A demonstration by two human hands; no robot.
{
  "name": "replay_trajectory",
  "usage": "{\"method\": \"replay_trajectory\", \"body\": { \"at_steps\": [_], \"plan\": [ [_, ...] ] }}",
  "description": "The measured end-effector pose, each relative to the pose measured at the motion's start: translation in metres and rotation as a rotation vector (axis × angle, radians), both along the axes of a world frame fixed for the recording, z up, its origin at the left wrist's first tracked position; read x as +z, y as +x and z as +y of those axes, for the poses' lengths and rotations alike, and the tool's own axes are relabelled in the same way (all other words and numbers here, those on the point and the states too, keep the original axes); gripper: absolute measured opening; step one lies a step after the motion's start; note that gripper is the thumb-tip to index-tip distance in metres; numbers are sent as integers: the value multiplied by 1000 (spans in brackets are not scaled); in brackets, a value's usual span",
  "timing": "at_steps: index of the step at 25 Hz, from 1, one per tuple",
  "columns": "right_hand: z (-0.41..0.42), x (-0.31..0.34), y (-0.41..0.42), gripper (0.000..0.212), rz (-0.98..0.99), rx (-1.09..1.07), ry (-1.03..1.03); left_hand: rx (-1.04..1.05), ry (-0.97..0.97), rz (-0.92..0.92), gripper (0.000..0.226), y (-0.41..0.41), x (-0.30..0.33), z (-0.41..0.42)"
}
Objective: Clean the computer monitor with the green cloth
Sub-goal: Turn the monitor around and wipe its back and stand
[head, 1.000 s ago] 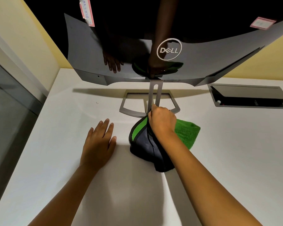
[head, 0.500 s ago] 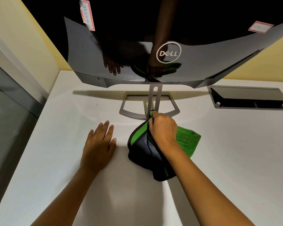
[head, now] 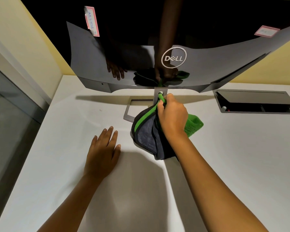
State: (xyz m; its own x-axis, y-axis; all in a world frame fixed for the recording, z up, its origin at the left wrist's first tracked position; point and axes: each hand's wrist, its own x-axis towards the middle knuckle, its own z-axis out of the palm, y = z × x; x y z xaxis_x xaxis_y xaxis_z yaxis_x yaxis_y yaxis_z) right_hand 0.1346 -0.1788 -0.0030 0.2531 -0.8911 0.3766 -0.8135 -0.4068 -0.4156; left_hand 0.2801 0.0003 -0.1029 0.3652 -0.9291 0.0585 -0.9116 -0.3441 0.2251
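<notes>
A dark Dell monitor (head: 208, 52) stands on a thin grey stand (head: 157, 94) at the back of the white desk (head: 233, 156). Its glossy surface mirrors both hands. My right hand (head: 172, 116) is shut on the green cloth (head: 192, 126), which has a dark grey side and a black edge. A green corner of the cloth pokes out above my fingers and touches the stand's upright, just under the monitor's lower edge. The rest of the cloth hangs down to the desk. My left hand (head: 104, 153) lies flat on the desk, fingers apart, left of the cloth.
A grey recessed cable box (head: 258, 101) with an open lid sits in the desk at the right. Two pink labels (head: 92, 20) are stuck on the monitor. A yellow wall stands behind, and a glass partition (head: 10, 123) runs along the left edge.
My right hand has lifted the cloth's corner up the stand's upright toward the monitor's lower edge. The left hand has stayed flat in place.
</notes>
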Motion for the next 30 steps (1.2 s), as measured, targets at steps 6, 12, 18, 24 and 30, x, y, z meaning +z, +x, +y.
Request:
{"method": "replay_trajectory", "body": {
  "at_steps": [6,12,18,24,30],
  "plan": [
    [15,-21,-6,15,214,44,148,-1,-13,3,54,0,-1,0],
    [22,-14,-22,14,358,177,363,0,-38,11,54,-1,-2,0],
    [10,13,-54,18,488,260,768,-8,-92,-2,51,-2,-5,1],
    [36,-15,-58,48,380,87,222,-35,-146,-35,49,0,-13,3],
    [55,-26,-85,98,408,87,485,-64,-149,-67,46,0,-20,5]
  ]
}}
